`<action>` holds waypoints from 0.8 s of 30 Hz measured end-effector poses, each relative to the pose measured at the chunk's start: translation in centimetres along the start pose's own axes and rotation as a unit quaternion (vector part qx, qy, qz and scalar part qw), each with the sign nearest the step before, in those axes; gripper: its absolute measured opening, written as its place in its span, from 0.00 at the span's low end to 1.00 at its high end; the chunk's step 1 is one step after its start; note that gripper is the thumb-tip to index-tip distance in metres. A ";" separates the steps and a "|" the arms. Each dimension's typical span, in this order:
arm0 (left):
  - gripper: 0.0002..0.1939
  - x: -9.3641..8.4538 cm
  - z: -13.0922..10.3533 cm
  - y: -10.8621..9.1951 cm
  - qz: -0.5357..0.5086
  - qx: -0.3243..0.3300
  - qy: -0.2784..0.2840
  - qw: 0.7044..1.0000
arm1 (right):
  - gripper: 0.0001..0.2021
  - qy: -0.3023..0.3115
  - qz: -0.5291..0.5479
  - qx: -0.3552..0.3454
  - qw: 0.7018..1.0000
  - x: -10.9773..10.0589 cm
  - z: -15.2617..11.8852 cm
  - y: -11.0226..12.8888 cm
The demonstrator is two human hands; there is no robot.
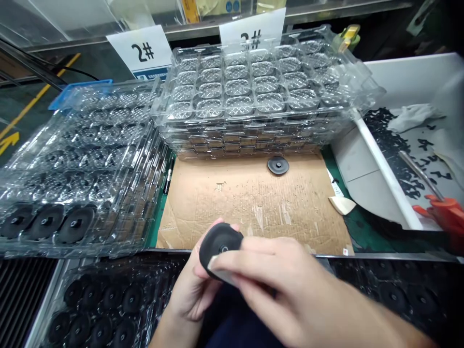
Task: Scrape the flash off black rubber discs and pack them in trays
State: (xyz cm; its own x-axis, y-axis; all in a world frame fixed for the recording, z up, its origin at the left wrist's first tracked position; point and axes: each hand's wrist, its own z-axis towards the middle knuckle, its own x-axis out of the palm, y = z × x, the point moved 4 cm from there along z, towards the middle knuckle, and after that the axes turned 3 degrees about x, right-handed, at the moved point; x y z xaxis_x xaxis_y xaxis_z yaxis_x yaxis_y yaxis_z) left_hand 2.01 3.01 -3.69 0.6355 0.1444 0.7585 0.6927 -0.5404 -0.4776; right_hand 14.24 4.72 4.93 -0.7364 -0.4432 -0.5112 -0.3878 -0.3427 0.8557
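Note:
My left hand [194,285] grips a black rounded plastic cap [213,244] with a small stud at its centre, holding it tilted with its dished face up. Across the near edge of that cap, my right hand [279,280] presses a pale thin piece [224,274] pinched in its fingers; most of this piece is hidden, so its kind is unclear. A second black cap [278,165] lies flat on the cardboard sheet [217,203], beyond both hands.
Stacked clear trays [239,104] stand at the back; more trays [72,159] are at left, with black caps in the front row. A white bin [380,169] at right holds small black pieces. An orange-handled tool [444,208] rests there. Below the bench edge sit trays of caps [97,309].

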 end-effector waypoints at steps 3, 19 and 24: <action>0.26 -0.3 0.1 0.0 0.002 0.004 0.011 1.000 | 0.11 0.006 -0.074 0.071 0.995 -0.9 -0.9 -0.4; 0.25 0.4 0.0 0.1 -0.074 -0.053 0.081 0.993 | 0.15 -0.144 -0.055 0.143 0.978 2.8 -2.4 -11.7; 0.21 0.5 0.2 0.0 -0.065 -0.060 0.063 0.994 | 0.13 -0.108 -0.089 0.135 0.981 3.5 -3.1 -12.2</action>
State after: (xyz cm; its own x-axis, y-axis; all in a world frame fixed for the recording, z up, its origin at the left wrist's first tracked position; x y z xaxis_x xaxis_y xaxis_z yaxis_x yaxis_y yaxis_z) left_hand 2.34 3.24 -3.41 0.4895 0.1182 0.8640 0.7158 -0.6204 -0.3206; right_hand 18.09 4.81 -7.55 -0.7322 -0.2005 -0.6509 -0.6324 -0.1548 0.7590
